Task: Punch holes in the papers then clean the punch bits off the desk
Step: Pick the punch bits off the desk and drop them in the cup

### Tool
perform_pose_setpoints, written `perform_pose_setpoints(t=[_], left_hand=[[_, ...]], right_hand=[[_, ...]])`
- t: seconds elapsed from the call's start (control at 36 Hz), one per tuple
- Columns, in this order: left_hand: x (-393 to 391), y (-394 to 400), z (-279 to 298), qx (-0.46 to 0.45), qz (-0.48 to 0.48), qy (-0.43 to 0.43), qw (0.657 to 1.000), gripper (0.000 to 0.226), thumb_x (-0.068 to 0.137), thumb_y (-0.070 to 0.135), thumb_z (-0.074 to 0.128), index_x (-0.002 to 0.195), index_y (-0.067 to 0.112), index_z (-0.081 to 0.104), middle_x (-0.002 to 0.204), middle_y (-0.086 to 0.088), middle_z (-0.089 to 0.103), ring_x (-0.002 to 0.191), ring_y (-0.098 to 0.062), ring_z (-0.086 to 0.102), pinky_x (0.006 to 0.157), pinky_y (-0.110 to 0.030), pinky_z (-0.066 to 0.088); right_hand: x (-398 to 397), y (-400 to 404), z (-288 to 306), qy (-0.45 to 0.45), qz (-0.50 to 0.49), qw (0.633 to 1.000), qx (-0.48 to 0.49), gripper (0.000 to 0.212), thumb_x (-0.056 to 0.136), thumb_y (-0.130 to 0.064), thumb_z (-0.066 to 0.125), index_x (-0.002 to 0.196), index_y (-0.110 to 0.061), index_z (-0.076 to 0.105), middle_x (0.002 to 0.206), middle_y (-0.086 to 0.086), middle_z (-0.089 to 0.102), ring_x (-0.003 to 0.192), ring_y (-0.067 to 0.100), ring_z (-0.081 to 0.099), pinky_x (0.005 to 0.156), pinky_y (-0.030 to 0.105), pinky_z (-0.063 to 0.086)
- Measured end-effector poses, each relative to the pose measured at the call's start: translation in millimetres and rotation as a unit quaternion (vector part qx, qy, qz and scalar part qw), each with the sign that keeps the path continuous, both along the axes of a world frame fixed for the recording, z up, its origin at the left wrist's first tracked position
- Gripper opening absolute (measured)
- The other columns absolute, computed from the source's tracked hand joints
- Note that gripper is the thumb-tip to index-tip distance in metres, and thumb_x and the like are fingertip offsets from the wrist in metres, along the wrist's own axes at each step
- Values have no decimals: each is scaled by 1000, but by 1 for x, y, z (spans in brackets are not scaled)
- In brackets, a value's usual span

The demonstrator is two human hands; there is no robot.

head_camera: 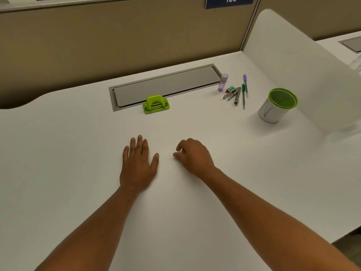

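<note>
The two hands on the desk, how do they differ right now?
The left hand lies flat, palm down, fingers straight; the right hand has its fingers curled, thumb and forefinger nearly pinching at the desk surface. Whether the right hand holds a punch bit is too small to tell. Both rest on the desk, near the green hole punch.

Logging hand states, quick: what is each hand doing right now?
Left hand: open, flat on the desk.
Right hand: fingers curled at the desk; whether it pinches anything cannot be told.
</note>
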State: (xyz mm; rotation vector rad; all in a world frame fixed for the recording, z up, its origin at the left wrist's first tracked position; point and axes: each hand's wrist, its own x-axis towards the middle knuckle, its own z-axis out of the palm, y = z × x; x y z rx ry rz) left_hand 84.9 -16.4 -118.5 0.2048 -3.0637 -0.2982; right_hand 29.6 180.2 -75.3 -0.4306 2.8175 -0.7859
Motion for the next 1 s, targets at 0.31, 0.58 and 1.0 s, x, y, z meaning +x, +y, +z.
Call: perform_pose_setpoints(t=[0.31,0.58,1.0], left_hand=[[0,-2,-2,-4,0,-5,1000,74,97,57,15,155,11,23,164,-6,11,152,-23,4,123,-45,9],[1,-2,2,0,0,-11,1000,74,97,56,14,155,11,21,165,-6,9,152,-23,1,123,-44,6],[2,-2,2,0,-2,-18,1000,74,97,56,12,156,11,18,165,-6,6,152,-23,-1,123,-44,5]], right_hand=[[7,-21,-3,36,-4,998,53,28,88,-44,63,106,-23,57,109,-1,57,102,22,52,83,36,42],[-18,15,8,-68,-108,992,2,25,81,-47,70,89,-26,58,96,-2,56,91,20,58,76,32,44],[-12,17,2,6,-46,995,86,26,86,-47,65,97,-25,59,106,-2,58,104,21,50,86,38,41]])
